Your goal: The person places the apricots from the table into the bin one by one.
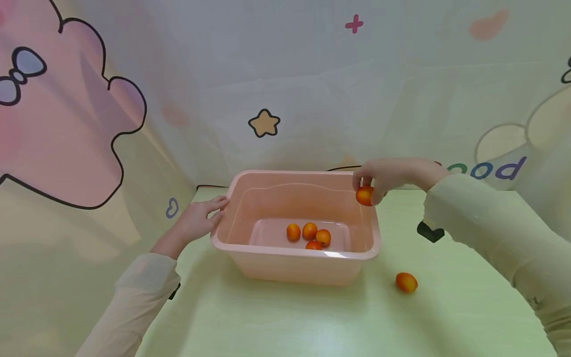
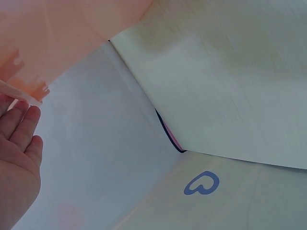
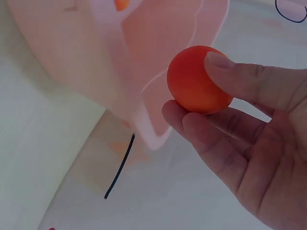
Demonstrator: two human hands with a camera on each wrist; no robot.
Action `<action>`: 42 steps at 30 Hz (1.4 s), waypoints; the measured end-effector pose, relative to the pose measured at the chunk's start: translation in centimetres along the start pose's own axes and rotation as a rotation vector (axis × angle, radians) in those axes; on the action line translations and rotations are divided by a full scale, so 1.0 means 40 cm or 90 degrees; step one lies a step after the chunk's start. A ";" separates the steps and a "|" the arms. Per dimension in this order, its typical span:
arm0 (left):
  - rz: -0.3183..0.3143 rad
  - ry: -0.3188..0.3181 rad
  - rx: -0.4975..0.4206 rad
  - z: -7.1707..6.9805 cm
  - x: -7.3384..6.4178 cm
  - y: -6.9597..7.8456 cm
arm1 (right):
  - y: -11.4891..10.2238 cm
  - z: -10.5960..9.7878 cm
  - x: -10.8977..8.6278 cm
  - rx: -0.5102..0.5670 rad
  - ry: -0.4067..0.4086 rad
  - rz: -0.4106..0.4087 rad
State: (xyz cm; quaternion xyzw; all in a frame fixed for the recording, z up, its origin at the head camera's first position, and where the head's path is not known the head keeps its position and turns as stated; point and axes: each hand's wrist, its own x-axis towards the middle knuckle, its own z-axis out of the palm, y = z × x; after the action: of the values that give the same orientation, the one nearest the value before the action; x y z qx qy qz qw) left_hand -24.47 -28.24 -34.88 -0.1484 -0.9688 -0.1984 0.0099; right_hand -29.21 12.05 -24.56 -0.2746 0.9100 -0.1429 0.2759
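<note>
A pink plastic tub [image 1: 294, 267] stands on the table, with several small orange-red fruits [image 1: 310, 231] on its floor. My left hand [image 1: 200, 218] holds the tub's left rim; in the left wrist view its fingers [image 2: 21, 127] lie against the rim's underside. Above the tub's right back corner, my right hand [image 1: 388, 176] pinches another orange-red fruit [image 1: 364, 196] between thumb and fingers. The right wrist view shows this held fruit [image 3: 194, 81] round and smooth, with the thumb over one side. Its exact kind is unclear, though it looks like a tomato.
One more orange-red fruit [image 1: 406, 282] lies on the pale green table [image 1: 285, 317], right of the tub. A printed cloth backdrop [image 1: 312, 99] hangs close behind the tub. Small black objects [image 1: 430, 231] show at both sleeves.
</note>
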 end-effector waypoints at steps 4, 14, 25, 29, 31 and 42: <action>0.001 -0.002 0.005 -0.001 0.000 -0.001 | -0.034 0.007 0.040 -0.009 -0.020 0.005; 0.003 0.008 0.002 -0.002 -0.004 -0.003 | -0.087 0.039 0.154 -0.025 -0.047 0.003; -0.015 -0.004 -0.016 -0.003 -0.008 -0.001 | -0.119 0.082 0.224 0.122 -0.059 0.052; -0.014 -0.005 -0.018 -0.005 -0.008 -0.003 | -0.133 0.102 0.239 0.201 -0.052 0.055; -0.014 -0.005 -0.020 -0.006 -0.008 -0.003 | -0.139 0.112 0.242 0.254 -0.052 0.076; -0.018 -0.007 -0.022 -0.007 -0.005 0.002 | -0.171 0.169 0.244 0.510 -0.041 0.162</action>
State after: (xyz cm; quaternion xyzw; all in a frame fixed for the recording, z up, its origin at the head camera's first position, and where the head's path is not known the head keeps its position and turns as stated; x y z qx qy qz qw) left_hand -24.26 -28.32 -34.62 -0.1360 -0.9673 -0.2140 -0.0009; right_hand -29.20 0.14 -31.33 -0.0353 0.8001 -0.4418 0.4043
